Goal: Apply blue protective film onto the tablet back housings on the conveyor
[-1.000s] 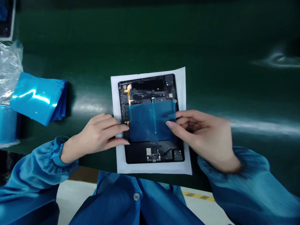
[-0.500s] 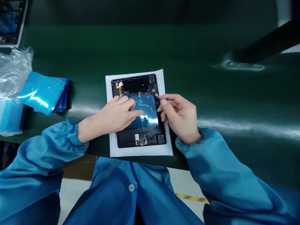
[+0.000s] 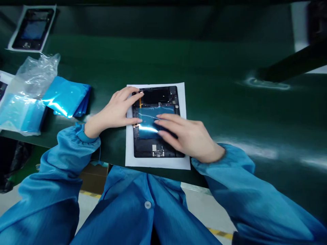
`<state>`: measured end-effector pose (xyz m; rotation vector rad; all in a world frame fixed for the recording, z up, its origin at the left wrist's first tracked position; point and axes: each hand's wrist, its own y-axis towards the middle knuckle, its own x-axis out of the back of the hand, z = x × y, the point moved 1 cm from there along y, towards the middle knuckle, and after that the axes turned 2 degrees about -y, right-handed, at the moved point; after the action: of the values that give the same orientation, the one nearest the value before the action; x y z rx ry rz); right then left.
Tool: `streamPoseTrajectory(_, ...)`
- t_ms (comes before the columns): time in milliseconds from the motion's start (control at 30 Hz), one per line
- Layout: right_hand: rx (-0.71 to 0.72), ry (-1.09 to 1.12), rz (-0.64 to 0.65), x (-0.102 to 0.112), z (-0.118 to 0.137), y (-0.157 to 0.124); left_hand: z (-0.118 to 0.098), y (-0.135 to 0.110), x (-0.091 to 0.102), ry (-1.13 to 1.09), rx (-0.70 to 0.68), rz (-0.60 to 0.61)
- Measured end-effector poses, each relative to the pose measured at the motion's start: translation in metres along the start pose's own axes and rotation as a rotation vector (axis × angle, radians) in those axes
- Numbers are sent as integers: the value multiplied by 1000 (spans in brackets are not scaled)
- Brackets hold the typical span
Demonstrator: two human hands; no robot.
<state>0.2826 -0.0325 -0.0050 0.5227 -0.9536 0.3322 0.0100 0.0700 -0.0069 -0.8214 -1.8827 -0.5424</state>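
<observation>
An opened black tablet body (image 3: 158,149) lies on a white sheet (image 3: 158,163) at the near edge of the green bench. A shiny blue film (image 3: 148,117) covers its middle. My left hand (image 3: 114,110) rests on the tablet's left edge, fingers stretched out, thumb and forefinger touching the frame. My right hand (image 3: 186,136) lies flat across the film, fingers extended and pressing on it. Neither hand grips anything.
A stack of blue film sheets (image 3: 67,97) lies to the left, beside a clear plastic bag (image 3: 30,88) with more blue sheets. Another tablet on white paper (image 3: 33,29) sits at the far left. The green bench surface (image 3: 230,102) stretches to the right.
My left hand slid off the film to the tablet's left edge. My right hand left its pinch at the film's right edge and now lies flat on the film. The camera view shifted.
</observation>
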Motion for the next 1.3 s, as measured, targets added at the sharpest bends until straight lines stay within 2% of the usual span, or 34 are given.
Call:
streamPoseTrajectory(67, 215, -143, 193, -2, 6, 11, 14, -11, 1, -28, 61, 58)
streamPoseTrajectory(100, 274, -183, 264, -4, 5, 17, 17, -14, 0, -39, 83, 92)
streamPoseTrajectory(167, 287, -226, 337, -11, -1, 31, 18, -16, -3, -60, 106, 142)
streamPoseTrajectory(267, 170, -259, 312, -18, -11, 45, 17, -14, -7, -87, 112, 176)
streamPoseTrajectory(333, 133, -253, 304, -20, -9, 45, 17, -13, -8, -94, 112, 176)
streamPoseTrajectory(467, 238, -186, 373, -20, 9, 24, 18, -13, -10, -87, 98, 159)
streamPoseTrajectory(533, 236, -142, 378, -18, 11, 17, 17, -14, -10, -79, 94, 158)
streamPoseTrajectory(667, 1, -211, 243, -12, -2, 19, 17, -13, -12, -87, 91, 161)
streamPoseTrajectory(700, -20, -241, 220, -12, -3, 18, 17, -12, -13, -89, 91, 159)
streamPoseTrajectory(767, 57, -243, 235, -11, 2, 12, 18, -12, -14, -90, 91, 152)
streamPoseTrajectory(867, 232, -183, 324, -12, 13, -3, 18, -11, -14, -98, 95, 154)
streamPoseTrajectory(933, 201, -182, 316, -10, 8, -8, 18, -11, -13, -105, 100, 163)
streamPoseTrajectory(1067, -22, -329, 155, 4, -23, -10, 17, -11, -11, -114, 107, 178)
streamPoseTrajectory(1133, 10, -363, 159, 11, -29, -21, 17, -11, -11, -116, 106, 173)
streamPoseTrajectory(1233, 147, -334, 211, 18, -19, -45, 18, -11, -11, -116, 98, 167)
streamPoseTrajectory(1300, 176, -340, 213, 18, -14, -51, 18, -12, -11, -122, 94, 171)
